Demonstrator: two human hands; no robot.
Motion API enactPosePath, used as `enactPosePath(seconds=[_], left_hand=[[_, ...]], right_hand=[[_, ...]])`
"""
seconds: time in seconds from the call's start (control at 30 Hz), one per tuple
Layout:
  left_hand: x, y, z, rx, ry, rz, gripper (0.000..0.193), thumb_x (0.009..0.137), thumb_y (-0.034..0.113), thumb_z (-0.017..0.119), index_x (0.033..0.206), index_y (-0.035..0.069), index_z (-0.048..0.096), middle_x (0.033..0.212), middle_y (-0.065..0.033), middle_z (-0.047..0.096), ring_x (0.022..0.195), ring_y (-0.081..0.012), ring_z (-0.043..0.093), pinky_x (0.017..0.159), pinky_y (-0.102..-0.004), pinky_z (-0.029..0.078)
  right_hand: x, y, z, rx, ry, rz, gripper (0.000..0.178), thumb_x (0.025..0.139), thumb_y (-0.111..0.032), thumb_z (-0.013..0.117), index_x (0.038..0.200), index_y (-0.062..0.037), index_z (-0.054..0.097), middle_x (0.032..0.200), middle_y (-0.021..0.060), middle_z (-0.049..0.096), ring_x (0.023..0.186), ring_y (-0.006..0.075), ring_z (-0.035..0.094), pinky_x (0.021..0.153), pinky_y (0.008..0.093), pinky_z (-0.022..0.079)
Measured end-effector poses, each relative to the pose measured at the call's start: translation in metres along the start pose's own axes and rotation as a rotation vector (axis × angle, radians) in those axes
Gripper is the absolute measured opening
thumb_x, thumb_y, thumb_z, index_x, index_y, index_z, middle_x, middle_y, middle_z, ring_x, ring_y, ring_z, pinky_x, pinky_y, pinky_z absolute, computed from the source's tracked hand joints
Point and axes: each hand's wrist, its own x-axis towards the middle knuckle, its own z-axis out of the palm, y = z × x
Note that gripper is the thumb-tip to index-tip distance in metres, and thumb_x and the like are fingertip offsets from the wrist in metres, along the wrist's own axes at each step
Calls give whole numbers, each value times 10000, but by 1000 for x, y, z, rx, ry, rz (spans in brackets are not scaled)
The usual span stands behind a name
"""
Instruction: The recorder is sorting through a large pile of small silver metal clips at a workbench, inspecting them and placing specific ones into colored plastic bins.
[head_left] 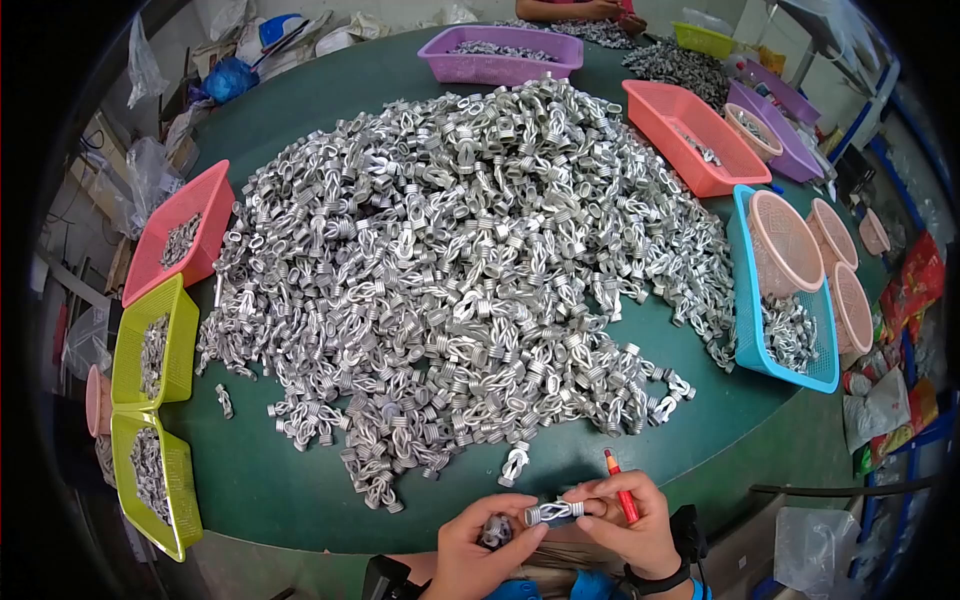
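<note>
Both hands curl toward each other at bottom center of the frame, left hand (482, 545) and right hand (640, 530) pinching opposite ends of a silver twisted-loop metal fitting (556, 513). Red pencil (623, 492)'s tucked in the right's fingers, any print too tiny to read.

We see bright, even, whitish light across the desk (270, 490), with small glints on the metal pieces (460, 260) and darker gaps among them. Fisheye curvature bends the desk's edge, and the corners fall to black. We find the middle fairly crisp; detail softens toward the rim.
</note>
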Motion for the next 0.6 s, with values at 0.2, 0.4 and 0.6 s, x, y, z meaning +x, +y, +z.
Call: enactPosePath(seconds=[0.2,0.4,0.6], left_hand=[[-1,3,5,-61,75,14,198,640,-16,594,827,9,534,641,35,481,563,-15,405,494,-139,340],[-2,4,6,166,152,77,139,638,15,594,766,4,541,567,17,469,520,-15,393,449,-163,339],[-4,0,8,558,310,73,123,633,76,591,725,19,531,509,-58,470,444,-62,429,424,-207,364]], right_hand=[[1,-2,4,-6,143,63,339,645,154,491,921,-15,390,934,158,487,919,246,482,780,342,408],[5,1,2,-390,199,-3,264,747,11,455,1000,19,381,859,147,526,838,207,516,724,298,421],[-1,-2,1,-710,204,123,154,739,-29,460,880,30,481,642,50,520,546,78,498,502,183,391]])
